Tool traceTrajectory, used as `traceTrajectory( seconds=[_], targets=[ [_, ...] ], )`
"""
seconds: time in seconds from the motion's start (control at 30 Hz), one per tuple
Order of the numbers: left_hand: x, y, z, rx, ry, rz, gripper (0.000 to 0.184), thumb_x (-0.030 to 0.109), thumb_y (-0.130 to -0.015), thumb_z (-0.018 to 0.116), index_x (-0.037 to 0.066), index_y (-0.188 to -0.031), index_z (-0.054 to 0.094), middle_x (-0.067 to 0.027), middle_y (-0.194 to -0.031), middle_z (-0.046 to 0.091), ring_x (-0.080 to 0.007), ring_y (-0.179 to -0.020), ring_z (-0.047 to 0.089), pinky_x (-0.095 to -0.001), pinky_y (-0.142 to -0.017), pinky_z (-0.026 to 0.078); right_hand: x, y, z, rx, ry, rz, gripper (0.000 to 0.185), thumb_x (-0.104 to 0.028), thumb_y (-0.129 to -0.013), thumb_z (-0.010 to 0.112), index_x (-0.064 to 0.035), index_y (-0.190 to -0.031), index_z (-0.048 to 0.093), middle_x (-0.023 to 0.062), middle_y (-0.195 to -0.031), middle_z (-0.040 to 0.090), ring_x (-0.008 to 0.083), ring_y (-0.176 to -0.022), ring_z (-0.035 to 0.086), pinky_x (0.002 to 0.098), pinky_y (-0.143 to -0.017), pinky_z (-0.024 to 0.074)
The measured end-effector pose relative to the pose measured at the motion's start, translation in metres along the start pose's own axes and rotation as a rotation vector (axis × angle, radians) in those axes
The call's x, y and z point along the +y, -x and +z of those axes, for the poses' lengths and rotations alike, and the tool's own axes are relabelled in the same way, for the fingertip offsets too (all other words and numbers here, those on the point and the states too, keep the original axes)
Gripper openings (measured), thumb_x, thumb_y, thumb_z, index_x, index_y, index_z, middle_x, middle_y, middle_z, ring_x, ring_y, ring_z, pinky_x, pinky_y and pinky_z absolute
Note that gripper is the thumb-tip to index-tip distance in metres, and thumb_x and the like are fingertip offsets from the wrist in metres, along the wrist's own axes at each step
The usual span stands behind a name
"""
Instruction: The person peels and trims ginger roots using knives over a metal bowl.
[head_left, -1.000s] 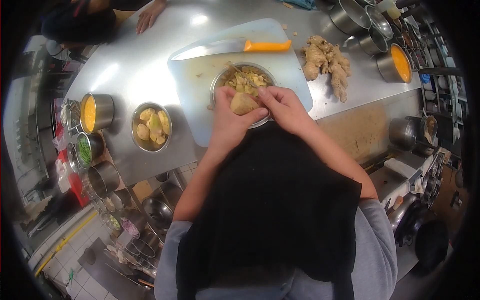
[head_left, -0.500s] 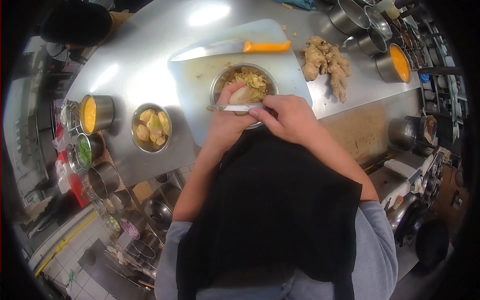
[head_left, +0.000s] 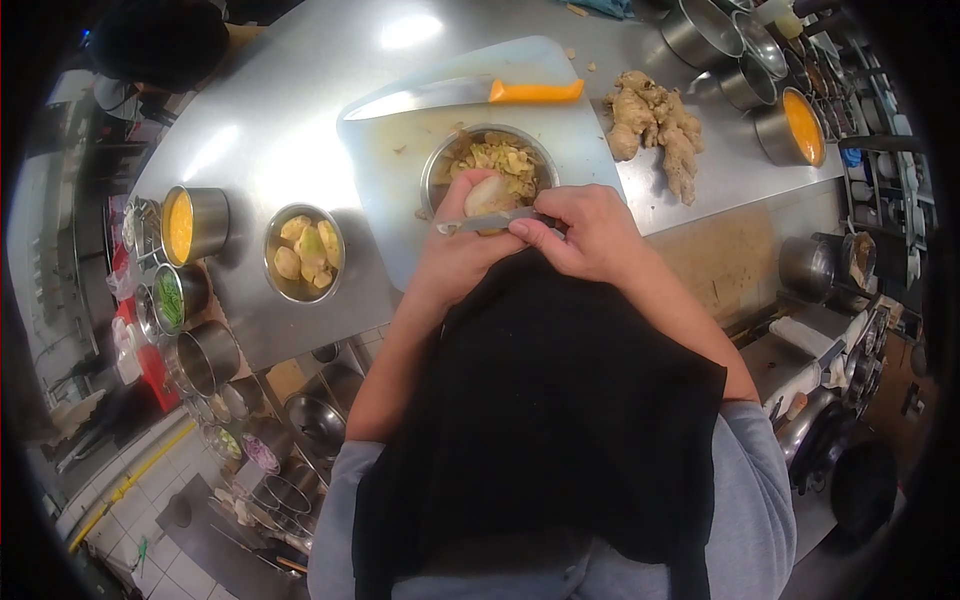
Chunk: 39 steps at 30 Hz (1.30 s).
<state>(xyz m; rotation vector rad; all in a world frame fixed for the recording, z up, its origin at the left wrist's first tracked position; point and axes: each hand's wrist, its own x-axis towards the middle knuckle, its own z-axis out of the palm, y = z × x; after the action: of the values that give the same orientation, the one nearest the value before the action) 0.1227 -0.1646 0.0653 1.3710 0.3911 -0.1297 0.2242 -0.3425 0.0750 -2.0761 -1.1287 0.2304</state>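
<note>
Blade (head_left: 487, 221) now closer to apron (head_left: 540, 420)

held piece (head_left: 488, 194): pale cream, frame centre
small blade (head_left: 487, 220): silver-grey
peelings (head_left: 510, 165): mottled yellow-tan, brown bits
cutting board (head_left: 385, 230): pale bluish white
large knife (head_left: 465, 93): silver blade, orange handle
ginger root (head_left: 650, 125): tan-brown, upper right
chunks (head_left: 306, 248): yellow, one greenish, left of centre
desk (head_left: 250, 120): silver-grey, white glare patches
liquid (head_left: 181, 228): orange-yellow, left
chopped greens (head_left: 170, 298): bright green, left
cloth (head_left: 605, 8): teal-blue, top edge
apron (head_left: 540, 420): solid black
sleeve (head_left: 755, 480): plain grey, lower right
pipe (head_left: 130, 487): yellow, lower left
</note>
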Motion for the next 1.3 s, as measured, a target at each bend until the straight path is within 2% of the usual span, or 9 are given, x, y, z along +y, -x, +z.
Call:
traceTrajectory(
  seconds=[0.33, 0.43, 0.5, 0.6, 0.8, 0.9, 0.97, 1.2, 1.3],
  targets=[
    [-0.007, -0.001, 0.004, 0.045, 0.063, 0.036, 0.066, 0.006, -0.084, 0.081, 0.006, -0.136, 0.041, -0.0079, -0.115, 0.063, -0.0142, -0.104, 0.062, -0.0307, -0.090, 0.052, 0.004, 0.004, 0.005, 0.089, 0.017, -0.034, 0.039, -0.035, -0.088, 0.078, -0.0048, -0.070, 0.060, 0.0136, -0.062, 0.057, 0.0366, -0.056, 0.058, 0.0415, -0.051, 0.0439],
    [-0.006, 0.001, 0.006, 0.052, 0.190, 0.033, 0.065, 0.003, -0.085, 0.079, 0.007, -0.137, 0.041, -0.0076, -0.115, 0.060, -0.0148, -0.104, 0.060, -0.0315, -0.088, 0.052, 0.003, 0.005, 0.007, 0.047, 0.007, 0.061, 0.040, -0.039, -0.092, 0.071, -0.0069, -0.069, 0.065, 0.0133, -0.067, 0.064, 0.0383, -0.064, 0.063, 0.0449, -0.056, 0.0486],
    [-0.013, -0.002, 0.004, 0.047, 0.303, 0.068, 0.064, 0.002, -0.085, 0.078, 0.009, -0.137, 0.041, -0.0069, -0.115, 0.058, -0.0154, -0.104, 0.059, -0.0320, -0.086, 0.053, 0.015, 0.007, 0.015, 0.118, -0.027, 0.182, 0.041, -0.037, -0.094, 0.071, -0.0032, -0.073, 0.065, 0.0150, -0.063, 0.059, 0.0348, -0.057, 0.059, 0.0418, -0.053, 0.0450],
    [-0.009, 0.009, 0.000, -0.019, 0.122, 0.071, 0.066, -0.003, -0.084, 0.076, 0.010, -0.138, 0.041, -0.0071, -0.118, 0.055, -0.0158, -0.105, 0.057, -0.0314, -0.084, 0.053, 0.036, 0.003, 0.007, 0.081, -0.018, 0.387, 0.043, -0.038, -0.097, 0.069, -0.0004, -0.077, 0.067, 0.0168, -0.060, 0.058, 0.0322, -0.052, 0.057, 0.0400, -0.052, 0.0430],
    [-0.015, -0.002, 0.007, -0.075, 0.844, -0.036, 0.042, 0.029, -0.106, 0.057, 0.013, -0.142, 0.042, -0.0054, -0.115, 0.059, -0.0137, -0.087, 0.054, -0.0218, -0.065, 0.043, 0.012, -0.004, 0.007, -0.043, -0.108, 0.484, 0.049, -0.047, -0.097, 0.064, -0.0024, -0.077, 0.070, 0.0195, -0.067, 0.065, 0.0414, -0.065, 0.063, 0.0464, -0.061, 0.0494],
    [-0.025, -0.010, 0.003, -0.017, 0.842, -0.128, 0.044, 0.046, -0.111, 0.037, 0.014, -0.139, 0.048, -0.0029, -0.106, 0.061, -0.0107, -0.074, 0.049, -0.0203, -0.057, 0.035, 0.000, -0.004, 0.014, -0.051, -0.015, 0.303, 0.046, -0.047, -0.096, 0.063, -0.0045, -0.079, 0.071, 0.0187, -0.070, 0.067, 0.0414, -0.067, 0.065, 0.0480, -0.062, 0.0509],
    [-0.030, -0.015, 0.005, 0.020, 0.885, -0.153, 0.044, 0.046, -0.111, 0.035, 0.013, -0.135, 0.052, -0.0016, -0.100, 0.061, -0.0087, -0.069, 0.047, -0.0209, -0.054, 0.034, -0.004, -0.004, 0.018, -0.049, 0.069, 0.149, 0.042, -0.046, -0.094, 0.064, -0.0074, -0.077, 0.069, 0.0167, -0.072, 0.068, 0.0402, -0.070, 0.067, 0.0493, -0.064, 0.0526],
    [-0.030, -0.019, 0.011, 0.114, 0.852, -0.176, 0.040, 0.039, -0.110, 0.034, 0.009, -0.118, 0.058, -0.0005, -0.085, 0.060, -0.0075, -0.058, 0.041, -0.0227, -0.049, 0.032, -0.006, -0.006, 0.015, -0.004, 0.110, 0.106, 0.043, -0.047, -0.094, 0.065, -0.0091, -0.073, 0.068, 0.0147, -0.070, 0.068, 0.0380, -0.067, 0.067, 0.0471, -0.060, 0.0526],
    [-0.057, -0.022, -0.009, -0.186, 1.018, -0.037, 0.042, 0.039, -0.108, 0.036, 0.007, -0.123, 0.059, -0.0072, -0.102, 0.066, -0.0133, -0.069, 0.053, -0.0270, -0.055, 0.039, 0.006, -0.006, 0.019, 0.034, 0.078, 0.208, 0.046, -0.049, -0.094, 0.065, -0.0080, -0.073, 0.069, 0.0162, -0.068, 0.067, 0.0393, -0.066, 0.066, 0.0464, -0.059, 0.0521]
  ],
)
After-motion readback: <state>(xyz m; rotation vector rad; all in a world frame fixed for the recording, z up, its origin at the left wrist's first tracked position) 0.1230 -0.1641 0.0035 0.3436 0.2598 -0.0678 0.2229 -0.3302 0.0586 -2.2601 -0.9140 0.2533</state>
